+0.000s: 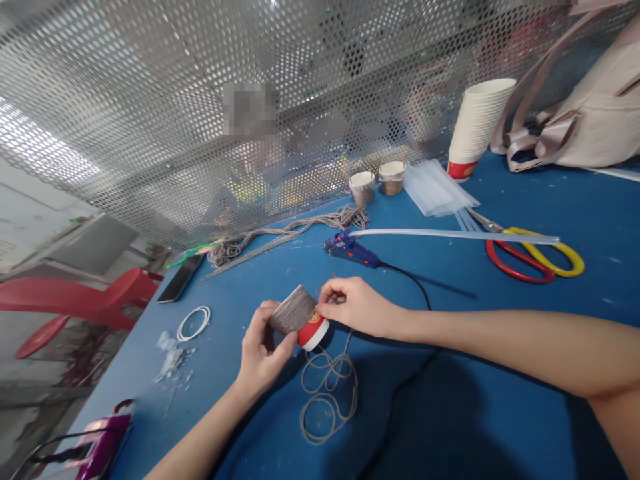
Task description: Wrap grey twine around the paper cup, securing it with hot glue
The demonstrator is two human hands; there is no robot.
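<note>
My left hand (266, 345) grips a paper cup (313, 331) that lies tilted on its side, its red and white end toward the right. Grey cord (294, 311) is wound in close rows round much of the cup. At the cup's right side, my right hand (345, 301) has thumb and forefinger pinched together against the wound edge, where the cord seems to be. Loose loops of the same grey cord (327, 400) lie on the blue table below. A blue glue gun (351, 250) with a long clear glue stick lies just beyond my right hand.
Scissors (520, 267) with red and yellow handles lie at right, near clear plastic sheets (437, 187) and a stack of paper cups (477, 127). Two small cord-wrapped cups (363, 189) stand by the mesh screen (175, 133). A phone (181, 279) and a white ring (194, 324) are at left.
</note>
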